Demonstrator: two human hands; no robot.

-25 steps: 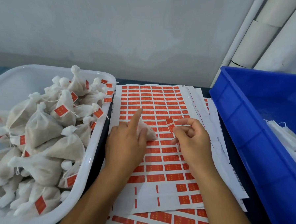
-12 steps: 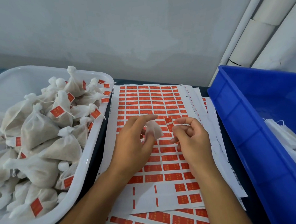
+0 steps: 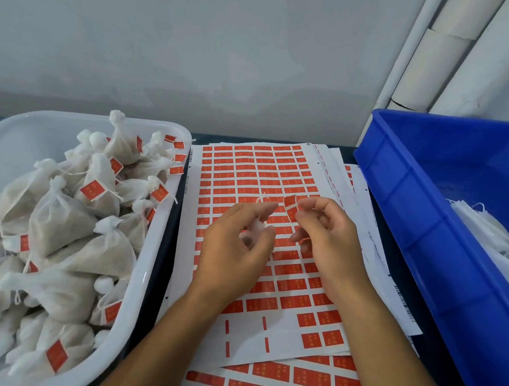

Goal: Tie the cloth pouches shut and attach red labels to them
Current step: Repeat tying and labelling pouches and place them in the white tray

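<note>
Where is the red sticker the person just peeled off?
The red label is pinched in the right hand, above the label sheets, just right of the left hand and its small pouch.

Both forearms are bare to the frame's lower edge, and the left hand [image 3: 235,253] and right hand [image 3: 329,236] wear nothing.

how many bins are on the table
2. A white bin stands on the left, heaped with tied, labelled pouches. A blue bin stands on the right, with white cloth inside. More could sit outside the frame.
</note>
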